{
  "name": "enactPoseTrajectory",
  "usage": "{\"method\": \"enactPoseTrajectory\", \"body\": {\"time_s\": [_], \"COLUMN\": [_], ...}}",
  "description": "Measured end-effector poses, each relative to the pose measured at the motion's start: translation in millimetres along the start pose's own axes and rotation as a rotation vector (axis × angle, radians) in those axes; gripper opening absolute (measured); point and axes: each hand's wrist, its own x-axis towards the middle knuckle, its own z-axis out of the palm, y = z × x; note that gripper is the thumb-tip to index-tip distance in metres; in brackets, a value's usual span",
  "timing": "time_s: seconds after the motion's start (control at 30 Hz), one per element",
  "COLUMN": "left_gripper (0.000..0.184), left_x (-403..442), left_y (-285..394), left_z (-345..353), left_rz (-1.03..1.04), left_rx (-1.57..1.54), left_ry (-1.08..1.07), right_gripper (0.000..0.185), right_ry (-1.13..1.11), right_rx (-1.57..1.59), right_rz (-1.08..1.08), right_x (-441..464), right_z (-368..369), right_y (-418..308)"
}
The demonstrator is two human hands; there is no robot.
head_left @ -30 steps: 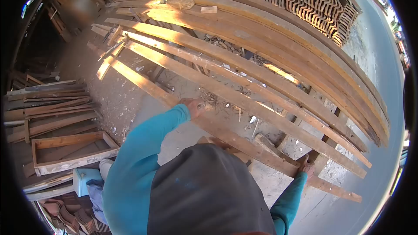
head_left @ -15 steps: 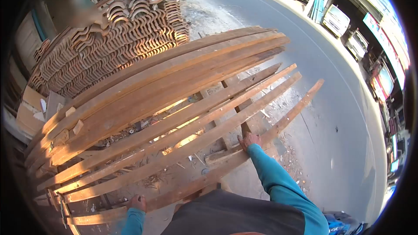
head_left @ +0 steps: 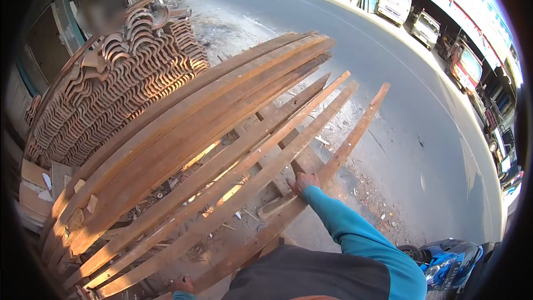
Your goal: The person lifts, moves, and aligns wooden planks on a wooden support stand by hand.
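Observation:
Several long wooden beams (head_left: 183,139) lie side by side over low wooden supports. The beam nearest my body (head_left: 350,147) runs from the bottom left up to the right. My right hand (head_left: 305,182) is closed round this near beam, where it crosses a support. Low in the view, my left hand (head_left: 183,285) rests at the same beam farther left, partly cut off by the lower edge; its fingers look curled against the wood. Small wood blocks (head_left: 92,204) sit on the far beams at the left.
Stacked curved roof tiles (head_left: 116,89) stand behind the beams at the upper left. A grey road (head_left: 411,116) passes on the right, with parked vehicles (head_left: 395,5) along its far side. A blue motorcycle (head_left: 452,261) is at the lower right. Debris covers the ground between the beams.
The view has swung right toward the road, bringing the motorcycle further in. Both hands remain at the near beam; my left hand now sits lower, near the frame's edge.

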Motion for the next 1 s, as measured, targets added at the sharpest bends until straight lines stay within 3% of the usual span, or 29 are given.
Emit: {"method": "enactPoseTrajectory", "body": {"time_s": [0.03,0.13,0.27,0.33,0.37,0.43,0.57,1.0], "left_gripper": [0.036,0.036,0.034,0.032,0.032,0.031,0.03,0.029], "left_x": [-1,-12,-2,3,0,3,-2,-10], "left_y": [9,51,20,-15,-10,3,17,59], "left_z": [-12,-61,-21,20,13,-9,-19,-69], "left_rz": [0.026,0.072,0.109,0.286,0.272,0.206,0.111,0.106], "left_rx": [0.033,0.053,0.14,-0.048,-0.052,-0.082,-0.064,-0.039], "left_ry": [-0.11,-0.152,-0.112,0.104,0.108,-0.078,-0.097,-0.095], "right_gripper": [0.066,0.067,0.067,0.066,0.066,0.067,0.07,0.069], "right_ry": [-0.012,-0.028,-0.015,-0.009,-0.009,-0.004,-0.015,-0.035], "right_rx": [-0.006,0.0,0.001,0.007,0.0,0.0,-0.038,-0.047], "right_rz": [-0.001,0.012,-0.001,0.016,0.003,0.009,-0.005,0.062], "right_x": [0,-5,-2,-3,-2,0,3,-1], "right_z": [-3,-11,-4,-7,-6,-3,0,-5], "right_y": [-1,-5,-3,-5,-5,-3,-3,-11]}}
